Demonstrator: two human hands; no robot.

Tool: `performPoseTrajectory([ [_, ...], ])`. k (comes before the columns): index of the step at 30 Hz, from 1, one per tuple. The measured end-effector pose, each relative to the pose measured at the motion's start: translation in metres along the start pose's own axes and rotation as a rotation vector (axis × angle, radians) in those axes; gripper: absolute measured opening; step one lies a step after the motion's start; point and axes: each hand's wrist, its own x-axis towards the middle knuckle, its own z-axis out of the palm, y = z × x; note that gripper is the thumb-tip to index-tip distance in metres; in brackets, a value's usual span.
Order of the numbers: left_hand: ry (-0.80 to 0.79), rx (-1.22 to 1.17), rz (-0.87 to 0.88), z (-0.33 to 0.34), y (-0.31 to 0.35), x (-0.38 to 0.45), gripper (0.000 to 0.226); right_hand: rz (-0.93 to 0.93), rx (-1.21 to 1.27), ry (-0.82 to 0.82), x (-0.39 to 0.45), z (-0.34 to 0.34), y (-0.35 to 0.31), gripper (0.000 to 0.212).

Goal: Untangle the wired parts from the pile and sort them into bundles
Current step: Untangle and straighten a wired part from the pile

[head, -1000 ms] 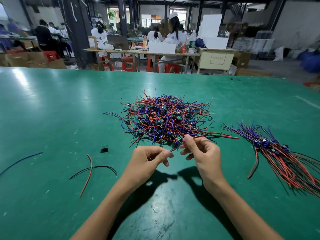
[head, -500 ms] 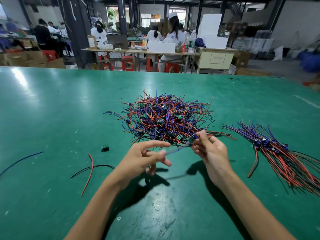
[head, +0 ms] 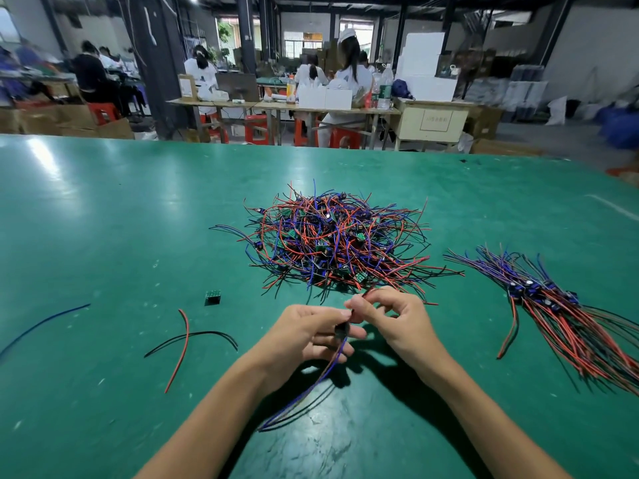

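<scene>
- left hand [head: 304, 335] pinches a wired part [head: 340, 330], blue wires trailing down
- right hand [head: 394, 319] pinches its red wire end
- tangled pile [head: 337, 242] just behind, sorted bundle [head: 560, 305] off right

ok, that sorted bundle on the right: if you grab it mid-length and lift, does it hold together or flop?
Likely floppy: the sorted bundle is thin loose wires fanning out at both ends on the table, with no tie visible. It probably weighs little, being slim wire and small parts. Strands may slip out, since one red wire already curls away from its near side.
</scene>
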Motion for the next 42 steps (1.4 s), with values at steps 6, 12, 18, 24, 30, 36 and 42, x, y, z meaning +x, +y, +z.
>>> performPoseTrajectory([
  [6,0.112,0.022,0.03,0.005,0.0,-0.001,0.016,0.1,0.264,-0.123,-0.007,0.012,-0.01,0.022],
  [12,0.243,0.089,0.128,0.014,-0.005,0.002,0.009,0.13,0.278,0.019,-0.01,0.026,-0.013,0.026],
  [18,0.187,0.013,0.13,0.015,-0.002,0.002,0.011,0.101,0.277,0.021,-0.009,0.023,-0.013,0.026],
  [24,0.2,0.045,0.134,0.016,-0.003,0.001,0.027,0.213,0.401,0.002,-0.012,0.027,-0.013,0.03],
  [30,0.146,0.154,0.136,0.014,-0.003,0.003,0.019,0.322,0.405,0.1,-0.006,0.031,-0.013,0.028],
  [36,-0.017,0.283,0.142,0.014,-0.003,0.001,0.015,0.421,0.477,0.291,0.005,0.009,-0.009,0.025],
  [42,-0.086,0.339,0.121,0.012,0.0,-0.004,0.014,0.541,0.575,0.412,0.007,-0.005,-0.007,0.023],
])
